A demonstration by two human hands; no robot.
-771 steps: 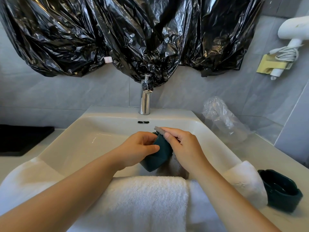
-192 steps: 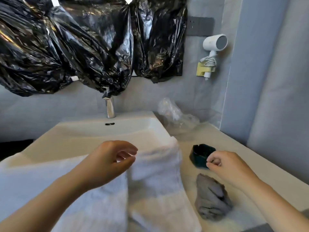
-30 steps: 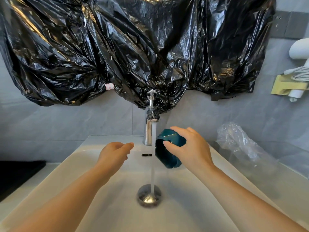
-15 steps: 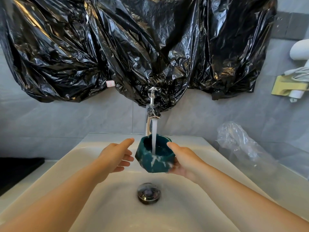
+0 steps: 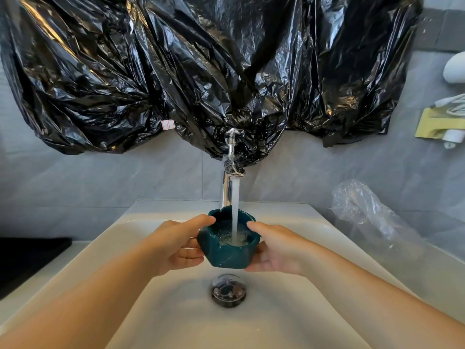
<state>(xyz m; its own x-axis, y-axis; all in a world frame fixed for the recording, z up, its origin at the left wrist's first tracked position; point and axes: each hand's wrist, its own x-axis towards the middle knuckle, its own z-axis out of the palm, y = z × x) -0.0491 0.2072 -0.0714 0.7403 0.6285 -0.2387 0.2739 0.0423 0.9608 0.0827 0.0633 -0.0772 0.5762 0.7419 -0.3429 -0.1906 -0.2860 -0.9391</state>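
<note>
Now, far left: the left hand, open and clear of the vessel half a second ago, grips the near-left wall of the dark teal faceted ceramic bowl, thumb over the rim, fingers curled beneath. Bowl sits upright, centre scene, above the white ceramic sink basin and its chrome drain plug, directly under the chrome tap. The water stream falls inside; water pools and foams. The right hand clasps the right wall, thumb on rim, fingers under the base. Judgement: a two-handed hold steadies the filling bowl, so rinsing is under way and tipping out probably comes next.
</note>
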